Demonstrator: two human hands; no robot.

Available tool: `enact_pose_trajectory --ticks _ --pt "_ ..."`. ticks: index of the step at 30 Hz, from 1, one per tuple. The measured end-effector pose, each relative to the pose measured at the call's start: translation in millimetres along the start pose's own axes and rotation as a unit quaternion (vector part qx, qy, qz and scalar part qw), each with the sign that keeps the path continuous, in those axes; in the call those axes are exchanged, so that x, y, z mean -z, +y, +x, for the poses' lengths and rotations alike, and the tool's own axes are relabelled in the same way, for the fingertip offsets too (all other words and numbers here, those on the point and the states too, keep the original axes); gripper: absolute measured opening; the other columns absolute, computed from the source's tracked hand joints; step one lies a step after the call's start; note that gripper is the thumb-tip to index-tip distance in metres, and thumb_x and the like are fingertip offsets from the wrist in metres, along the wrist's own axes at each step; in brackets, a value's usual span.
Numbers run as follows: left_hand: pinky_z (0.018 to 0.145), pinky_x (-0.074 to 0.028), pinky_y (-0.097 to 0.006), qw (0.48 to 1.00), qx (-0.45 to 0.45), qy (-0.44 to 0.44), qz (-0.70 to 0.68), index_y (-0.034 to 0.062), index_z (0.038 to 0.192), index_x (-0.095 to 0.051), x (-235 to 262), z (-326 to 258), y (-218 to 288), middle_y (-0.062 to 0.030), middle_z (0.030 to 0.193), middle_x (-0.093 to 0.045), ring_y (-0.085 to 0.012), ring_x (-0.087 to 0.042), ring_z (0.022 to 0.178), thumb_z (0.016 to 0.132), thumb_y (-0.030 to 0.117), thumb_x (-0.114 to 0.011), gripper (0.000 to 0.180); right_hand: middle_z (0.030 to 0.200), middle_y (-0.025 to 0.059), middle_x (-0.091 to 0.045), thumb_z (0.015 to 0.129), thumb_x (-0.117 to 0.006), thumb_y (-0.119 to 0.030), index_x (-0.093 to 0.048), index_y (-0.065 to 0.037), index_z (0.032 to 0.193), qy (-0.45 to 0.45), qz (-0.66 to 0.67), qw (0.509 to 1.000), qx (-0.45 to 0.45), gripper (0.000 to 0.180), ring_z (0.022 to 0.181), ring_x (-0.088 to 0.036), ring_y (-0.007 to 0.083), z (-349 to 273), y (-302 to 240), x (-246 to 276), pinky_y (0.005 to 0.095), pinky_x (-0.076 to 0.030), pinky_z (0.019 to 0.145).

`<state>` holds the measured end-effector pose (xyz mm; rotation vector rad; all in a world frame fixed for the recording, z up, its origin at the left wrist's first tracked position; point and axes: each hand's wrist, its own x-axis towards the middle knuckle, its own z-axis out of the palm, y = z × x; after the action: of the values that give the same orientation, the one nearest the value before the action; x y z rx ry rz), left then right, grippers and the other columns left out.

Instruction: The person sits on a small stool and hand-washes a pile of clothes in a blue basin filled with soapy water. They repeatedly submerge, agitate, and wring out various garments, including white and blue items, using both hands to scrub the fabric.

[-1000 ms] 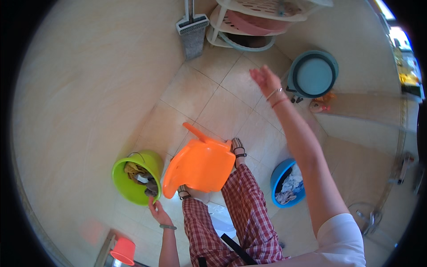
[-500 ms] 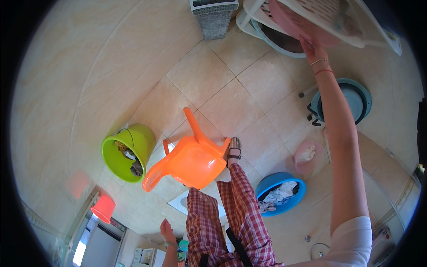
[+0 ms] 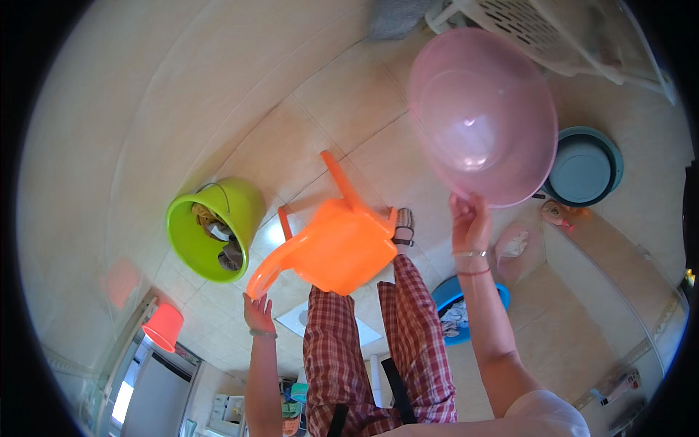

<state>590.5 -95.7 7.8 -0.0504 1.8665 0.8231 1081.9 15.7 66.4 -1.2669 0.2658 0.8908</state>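
My right hand (image 3: 472, 222) grips the near rim of a translucent pink basin (image 3: 484, 116), fingers closed on its edge. The basin hangs tilted in the air, its inside facing me and with nothing seen in it. My left hand (image 3: 258, 315) is beside an orange plastic stool (image 3: 342, 255), with its fingers stretched out. Its fingertips reach the lower end of the stool's left leg; whether they touch it I cannot tell. The stool stands on the tiles just ahead of my legs.
A lime green bucket (image 3: 255, 207) with cloth in it lies left of the stool. To the right are a blue basin (image 3: 504, 293) of laundry, a small pink tub (image 3: 521, 255) and a grey-blue basin (image 3: 615, 164). A white rack (image 3: 539, 36) stands far right. A red bucket (image 3: 164, 328) is far left.
My right hand has drawn the pink basin off the white rack, toward me and leftward. My left hand has risen forward to the stool. The view has shifted slightly.
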Motion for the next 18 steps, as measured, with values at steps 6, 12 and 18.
enact_pose_trajectory --ticks 6,12,18 --pt "0.106 -0.036 -0.046 0.966 0.116 -0.081 -0.215 -0.0016 0.144 -0.008 54 128 -22 -0.0234 0.138 -0.034 -0.0335 -0.045 0.122 0.084 0.045 -0.065 0.095 0.090 0.0045 -0.065 0.085 -0.058 -0.008 -0.058 -0.008 0.094 -0.112 -0.024 0.988 -0.105 0.009 0.075 -0.062 0.0157 75 126 81 0.0290 -0.056 0.067" --pt "0.088 -0.051 -0.037 0.944 0.106 -0.084 -0.301 0.0026 0.114 -0.052 39 181 -21 -0.0112 0.112 -0.059 -0.0230 -0.059 0.100 0.088 0.031 -0.064 0.040 0.098 0.0083 -0.065 0.083 -0.059 -0.007 -0.056 -0.008 0.090 -0.166 -0.090 0.973 -0.129 0.008 0.081 -0.064 0.0185 161 195 73 0.0299 -0.055 0.069" --pt "0.067 -0.054 -0.029 0.941 0.101 -0.086 -0.311 0.0064 0.099 -0.061 47 189 -28 -0.0053 0.094 -0.067 -0.0161 -0.064 0.084 0.087 0.014 -0.061 0.014 0.106 0.0148 -0.065 0.086 -0.057 -0.008 -0.058 -0.005 0.090 -0.177 -0.136 0.964 -0.147 0.006 0.082 -0.065 0.0232 182 224 64 0.0318 -0.056 0.069"
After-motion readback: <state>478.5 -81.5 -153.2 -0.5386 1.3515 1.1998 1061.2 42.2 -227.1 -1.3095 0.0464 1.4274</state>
